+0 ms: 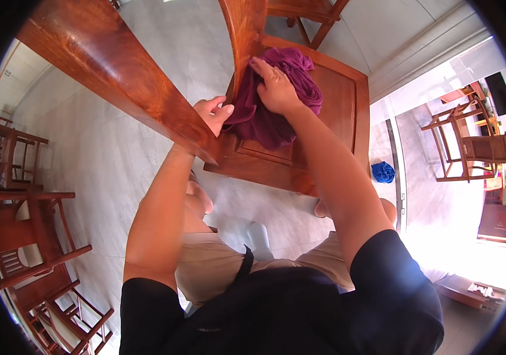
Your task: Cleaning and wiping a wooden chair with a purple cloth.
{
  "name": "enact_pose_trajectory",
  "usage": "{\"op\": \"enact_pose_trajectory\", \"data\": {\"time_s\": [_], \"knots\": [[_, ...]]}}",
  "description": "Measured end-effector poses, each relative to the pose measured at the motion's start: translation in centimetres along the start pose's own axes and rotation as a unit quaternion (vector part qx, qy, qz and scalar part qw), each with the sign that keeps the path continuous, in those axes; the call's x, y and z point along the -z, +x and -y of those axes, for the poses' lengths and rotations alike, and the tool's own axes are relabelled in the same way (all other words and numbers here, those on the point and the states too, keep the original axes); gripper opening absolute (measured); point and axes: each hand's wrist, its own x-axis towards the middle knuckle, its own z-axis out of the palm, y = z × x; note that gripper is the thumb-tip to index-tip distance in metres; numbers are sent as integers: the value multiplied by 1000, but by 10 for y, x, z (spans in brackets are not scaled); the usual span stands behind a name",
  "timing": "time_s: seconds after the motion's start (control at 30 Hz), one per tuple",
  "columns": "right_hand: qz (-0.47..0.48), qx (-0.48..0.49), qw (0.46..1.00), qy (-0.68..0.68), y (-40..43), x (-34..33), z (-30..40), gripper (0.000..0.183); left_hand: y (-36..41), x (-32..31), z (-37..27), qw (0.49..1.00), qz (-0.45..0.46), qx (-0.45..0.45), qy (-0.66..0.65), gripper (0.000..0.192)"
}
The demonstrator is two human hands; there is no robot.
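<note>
A bunched purple cloth lies on the panelled seat of a polished reddish-brown wooden chair. Over the cloth is my right hand, its palm down and its fingers lying along the folds beside a curved upright of the chair. My left hand reaches past a broad glossy wooden piece of the chair, which hides part of the hand and wrist. Its thumb and a finger show near the cloth's left edge; whether they pinch it I cannot tell.
Several wooden chairs crowd the left side. Another chair stands beyond the seat. A blue cloth lies on the grey tiled floor by a door track. Past the track a further chair appears turned on its side.
</note>
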Motion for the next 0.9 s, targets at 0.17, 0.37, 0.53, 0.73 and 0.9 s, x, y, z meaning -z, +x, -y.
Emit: {"op": "enact_pose_trajectory", "data": {"time_s": [0.17, 0.37, 0.53, 0.73, 0.9], "knots": [[79, -102, 982, 140, 58, -28, 3, 63, -17, 21, -21, 997, -15, 30, 66, 65], [14, -157, 978, 135, 65, -49, -17, 31, -6, 2, -23, 998, 1, -16, 68, 68], [-34, -163, 986, 10, 30, -42, 58, 58, -4, -3, 12, 998, 54, 3, 13, 64], [-70, 13, 995, -74, -46, -15, 87, 53, 5, -2, 6, 997, 44, -15, 62, 56], [-15, 113, 993, 35, -67, 15, 127, 40, 16, -6, 44, 993, -58, -27, 98, 48]]}}
